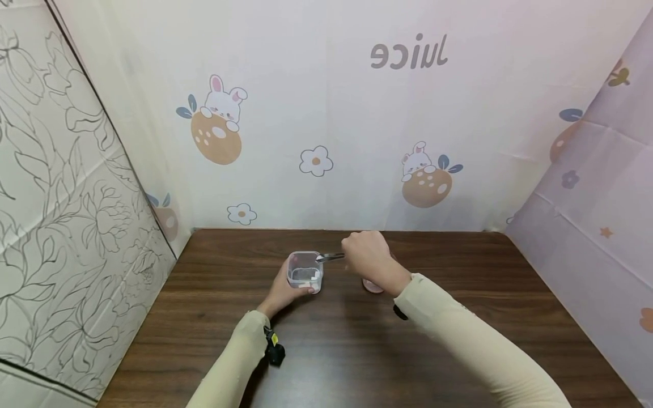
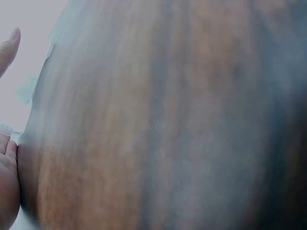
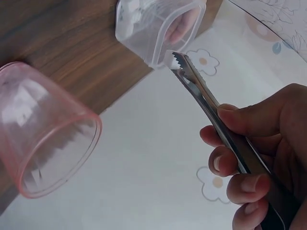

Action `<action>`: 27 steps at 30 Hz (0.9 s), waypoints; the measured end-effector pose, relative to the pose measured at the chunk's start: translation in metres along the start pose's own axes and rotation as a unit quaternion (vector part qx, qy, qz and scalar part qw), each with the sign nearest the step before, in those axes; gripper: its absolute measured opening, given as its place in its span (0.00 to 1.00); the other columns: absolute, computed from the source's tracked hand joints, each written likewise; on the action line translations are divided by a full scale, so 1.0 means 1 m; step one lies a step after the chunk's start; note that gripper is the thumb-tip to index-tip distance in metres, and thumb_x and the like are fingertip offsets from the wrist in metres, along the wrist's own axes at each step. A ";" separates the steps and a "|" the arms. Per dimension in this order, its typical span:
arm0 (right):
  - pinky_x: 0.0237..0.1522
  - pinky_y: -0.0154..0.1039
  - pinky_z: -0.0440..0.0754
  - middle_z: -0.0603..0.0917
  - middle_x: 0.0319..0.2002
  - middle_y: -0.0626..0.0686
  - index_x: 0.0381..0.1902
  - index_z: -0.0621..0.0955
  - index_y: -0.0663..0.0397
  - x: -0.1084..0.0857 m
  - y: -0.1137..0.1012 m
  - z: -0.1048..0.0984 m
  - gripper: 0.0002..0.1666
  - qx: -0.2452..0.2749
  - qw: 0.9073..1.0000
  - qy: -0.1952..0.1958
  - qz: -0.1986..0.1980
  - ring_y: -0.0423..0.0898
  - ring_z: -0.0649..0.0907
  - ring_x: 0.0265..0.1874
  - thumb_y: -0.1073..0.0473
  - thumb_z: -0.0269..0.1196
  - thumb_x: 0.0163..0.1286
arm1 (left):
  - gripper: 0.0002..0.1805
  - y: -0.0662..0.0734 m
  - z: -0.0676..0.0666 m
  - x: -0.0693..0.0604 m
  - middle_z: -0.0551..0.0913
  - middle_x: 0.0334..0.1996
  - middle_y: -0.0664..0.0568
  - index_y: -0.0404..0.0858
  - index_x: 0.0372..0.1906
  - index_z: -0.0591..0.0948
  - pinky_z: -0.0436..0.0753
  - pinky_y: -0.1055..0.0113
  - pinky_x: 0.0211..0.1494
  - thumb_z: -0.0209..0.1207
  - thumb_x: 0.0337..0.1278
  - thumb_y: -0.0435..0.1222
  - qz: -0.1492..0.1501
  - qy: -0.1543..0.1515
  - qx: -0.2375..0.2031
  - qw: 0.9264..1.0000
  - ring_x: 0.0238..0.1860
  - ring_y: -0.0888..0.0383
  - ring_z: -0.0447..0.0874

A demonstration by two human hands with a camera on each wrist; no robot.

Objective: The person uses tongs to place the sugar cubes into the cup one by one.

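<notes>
On the tabletop [image 1: 433, 362], the left hand [image 1: 282, 290] grasps the clear box [image 1: 301, 260]; the pink cup [image 3: 53, 120] is to its right. The right hand's [image 1: 366, 255] grip holds metal tongs [image 1: 334, 256], long axis pointing left, a small white piece [image 1: 319, 258] at their tips, by the box's right rim.

Table, dark brown wood grain [image 1: 326, 362]: six o'clock from the head view's centre. Backdrop, white cloth [image 1: 285, 34]: twelve, printed as follows. Lettering, grey, "Juice", mirror-reversed [image 1: 409, 52]: one. Rabbit [image 1: 221, 105] atop orange fruit [image 1: 216, 139]: ten. Smaller rabbit [image 1: 415, 161] atop second fruit [image 1: 427, 190]: two. White flower [image 1: 316, 161]: near twelve. Another flower [image 1: 242, 214]: nine. Side panel, black-line florals [image 1: 76, 226]: nine, farther out. Lilac-tinted panel [image 1: 602, 187], bearing small orange star [image 1: 606, 232]: three.
</notes>
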State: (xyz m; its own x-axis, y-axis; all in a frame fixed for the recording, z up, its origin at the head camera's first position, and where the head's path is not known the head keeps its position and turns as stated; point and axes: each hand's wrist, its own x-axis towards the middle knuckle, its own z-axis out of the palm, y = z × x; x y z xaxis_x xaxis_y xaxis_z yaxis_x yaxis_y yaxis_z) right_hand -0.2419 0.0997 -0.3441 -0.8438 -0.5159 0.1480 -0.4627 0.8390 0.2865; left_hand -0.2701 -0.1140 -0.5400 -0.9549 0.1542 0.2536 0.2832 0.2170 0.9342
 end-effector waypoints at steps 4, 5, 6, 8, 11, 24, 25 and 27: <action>0.09 0.36 0.63 0.61 0.09 0.42 0.06 0.65 0.44 -0.005 0.008 -0.003 0.26 0.009 1.000 0.018 0.006 0.39 0.59 0.12 0.55 0.71 0.49 | 0.58 -0.001 0.000 0.000 0.65 0.66 0.37 0.33 0.71 0.57 0.62 0.52 0.66 0.78 0.30 0.30 -0.013 -0.003 0.013 1.000 0.65 0.44 0.63; 0.09 0.37 0.62 0.59 0.09 0.42 0.06 0.64 0.44 -0.006 0.010 -0.003 0.26 0.012 1.000 0.025 0.007 0.40 0.58 0.12 0.57 0.70 0.48 | 0.58 -0.002 0.000 0.000 0.65 0.66 0.37 0.34 0.71 0.57 0.62 0.52 0.66 0.78 0.30 0.30 -0.014 -0.003 0.014 1.000 0.65 0.45 0.64; 0.09 0.37 0.62 0.58 0.10 0.42 0.06 0.62 0.44 -0.007 0.012 -0.004 0.27 0.015 0.999 0.032 0.009 0.40 0.58 0.12 0.59 0.69 0.48 | 0.58 -0.001 0.000 0.000 0.65 0.66 0.37 0.34 0.71 0.57 0.63 0.52 0.66 0.78 0.30 0.30 -0.013 -0.004 0.017 1.000 0.64 0.44 0.64; 0.09 0.39 0.62 0.57 0.10 0.42 0.06 0.60 0.44 -0.009 0.015 -0.005 0.26 0.020 0.999 0.039 0.013 0.41 0.58 0.13 0.61 0.67 0.47 | 0.57 0.000 0.000 -0.001 0.65 0.65 0.36 0.33 0.71 0.57 0.63 0.50 0.66 0.77 0.31 0.30 -0.007 -0.004 0.018 1.000 0.64 0.43 0.64; 0.08 0.40 0.64 0.58 0.10 0.43 0.06 0.61 0.44 -0.012 0.021 -0.007 0.25 0.026 0.999 0.033 0.021 0.42 0.59 0.12 0.62 0.65 0.48 | 0.56 0.011 -0.001 -0.004 0.64 0.64 0.31 0.28 0.70 0.56 0.62 0.45 0.65 0.76 0.31 0.27 0.009 -0.004 0.007 1.000 0.63 0.37 0.63; 0.10 0.42 0.67 0.63 0.10 0.44 0.07 0.66 0.45 -0.029 0.046 -0.013 0.25 0.041 0.998 0.005 0.056 0.43 0.62 0.13 0.54 0.69 0.51 | 0.57 -0.001 0.000 -0.001 0.65 0.65 0.36 0.33 0.71 0.57 0.63 0.50 0.66 0.78 0.30 0.31 -0.002 -0.004 0.017 1.000 0.64 0.43 0.64; 0.10 0.41 0.66 0.62 0.10 0.44 0.07 0.65 0.45 -0.031 0.049 -0.013 0.25 0.042 0.997 0.007 0.058 0.43 0.61 0.13 0.56 0.68 0.51 | 0.57 -0.002 0.000 -0.001 0.65 0.65 0.36 0.33 0.71 0.57 0.63 0.50 0.66 0.78 0.30 0.31 -0.002 -0.003 0.013 1.000 0.64 0.43 0.64; 0.10 0.41 0.65 0.61 0.09 0.44 0.06 0.64 0.45 -0.035 0.054 -0.014 0.24 0.043 0.997 0.015 0.062 0.43 0.61 0.12 0.61 0.65 0.51 | 0.58 -0.003 0.000 0.000 0.65 0.65 0.36 0.33 0.71 0.57 0.63 0.49 0.66 0.78 0.30 0.32 0.003 -0.003 0.012 1.000 0.64 0.42 0.64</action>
State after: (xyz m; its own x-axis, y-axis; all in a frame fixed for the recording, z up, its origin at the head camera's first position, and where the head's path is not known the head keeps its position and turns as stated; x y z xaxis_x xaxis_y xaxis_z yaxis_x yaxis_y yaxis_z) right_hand -0.2338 0.1608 -0.3204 -0.8878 -0.4112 0.2068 -0.3779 0.9077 0.1823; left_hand -0.2707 -0.1145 -0.5428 -0.9529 0.1621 0.2565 0.2901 0.2391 0.9267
